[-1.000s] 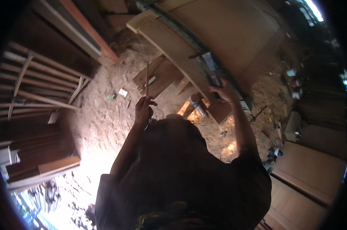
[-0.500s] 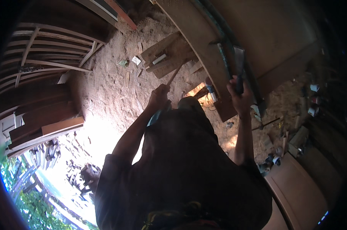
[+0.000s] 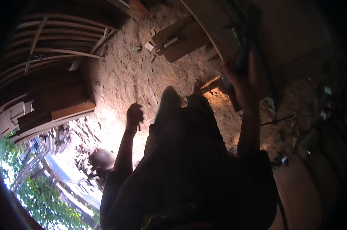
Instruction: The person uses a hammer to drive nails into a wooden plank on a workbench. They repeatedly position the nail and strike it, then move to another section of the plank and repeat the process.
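My left hand [image 3: 135,114] is closed, held out over the sandy floor to the left of my legs. A short dark end of a thin stick pokes out below the fist; the rest of the stick is too blurred to make out. My right hand [image 3: 242,82] is raised at the right, fingers wrapped round the dark handle of a wide-bladed chisel [image 3: 253,21]. The chisel points away from me over a large brown wooden panel [image 3: 210,19]. Motion and shade smear the chisel and the right fingers.
Flat board offcuts [image 3: 187,46] lie on the floor ahead. Slatted wooden frames [image 3: 62,40] and stacked boards [image 3: 72,111] stand at the left. Scrap wood [image 3: 83,134] is heaped in bright light beyond them. A bar-like tool [image 3: 277,119] and brown sheets [image 3: 296,191] are at the right.
My left hand has swung left and back, away from my knees, with the stick. My right hand has lifted the chisel farther forward over the panel. The view has shifted slightly.
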`<control>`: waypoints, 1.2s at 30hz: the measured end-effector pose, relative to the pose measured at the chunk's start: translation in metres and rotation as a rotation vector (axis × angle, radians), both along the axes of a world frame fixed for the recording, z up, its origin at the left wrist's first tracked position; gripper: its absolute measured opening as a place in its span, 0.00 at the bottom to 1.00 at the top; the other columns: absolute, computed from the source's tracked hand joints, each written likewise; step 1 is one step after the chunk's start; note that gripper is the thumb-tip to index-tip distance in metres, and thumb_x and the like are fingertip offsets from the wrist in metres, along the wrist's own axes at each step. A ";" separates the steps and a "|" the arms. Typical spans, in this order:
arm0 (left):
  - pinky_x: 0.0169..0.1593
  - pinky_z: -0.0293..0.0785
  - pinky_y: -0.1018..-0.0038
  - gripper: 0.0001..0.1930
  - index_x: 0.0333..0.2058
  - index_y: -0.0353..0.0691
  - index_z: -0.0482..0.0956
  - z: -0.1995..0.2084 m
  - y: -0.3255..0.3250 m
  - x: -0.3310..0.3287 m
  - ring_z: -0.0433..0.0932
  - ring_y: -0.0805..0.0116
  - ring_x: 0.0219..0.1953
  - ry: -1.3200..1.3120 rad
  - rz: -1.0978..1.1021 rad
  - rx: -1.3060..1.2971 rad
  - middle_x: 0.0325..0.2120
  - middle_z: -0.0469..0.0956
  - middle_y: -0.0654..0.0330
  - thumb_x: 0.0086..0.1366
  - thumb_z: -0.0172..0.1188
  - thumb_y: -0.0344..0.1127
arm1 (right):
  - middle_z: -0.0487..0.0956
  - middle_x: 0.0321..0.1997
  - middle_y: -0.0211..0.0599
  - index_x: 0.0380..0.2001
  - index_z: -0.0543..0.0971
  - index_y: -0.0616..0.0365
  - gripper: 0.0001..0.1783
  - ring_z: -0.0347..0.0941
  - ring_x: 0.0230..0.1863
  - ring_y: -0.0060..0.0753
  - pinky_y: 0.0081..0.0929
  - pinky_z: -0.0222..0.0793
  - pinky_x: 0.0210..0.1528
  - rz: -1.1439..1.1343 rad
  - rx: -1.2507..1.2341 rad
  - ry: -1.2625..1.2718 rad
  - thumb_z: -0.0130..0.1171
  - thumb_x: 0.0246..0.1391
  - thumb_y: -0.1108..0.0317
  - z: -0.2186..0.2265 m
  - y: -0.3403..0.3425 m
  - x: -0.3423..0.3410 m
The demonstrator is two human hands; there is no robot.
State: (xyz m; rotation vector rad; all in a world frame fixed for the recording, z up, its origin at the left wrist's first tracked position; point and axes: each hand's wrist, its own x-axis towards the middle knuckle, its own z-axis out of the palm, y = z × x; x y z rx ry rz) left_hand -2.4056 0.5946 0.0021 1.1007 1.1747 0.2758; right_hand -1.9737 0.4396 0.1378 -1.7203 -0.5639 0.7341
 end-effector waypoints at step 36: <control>0.38 0.80 0.60 0.13 0.47 0.34 0.75 -0.092 -0.026 0.174 0.82 0.47 0.32 -0.189 -0.352 0.382 0.29 0.79 0.47 0.71 0.48 0.34 | 0.80 0.57 0.51 0.64 0.74 0.53 0.24 0.80 0.55 0.48 0.34 0.76 0.53 0.098 -0.466 -0.342 0.55 0.68 0.60 -0.059 0.021 -0.199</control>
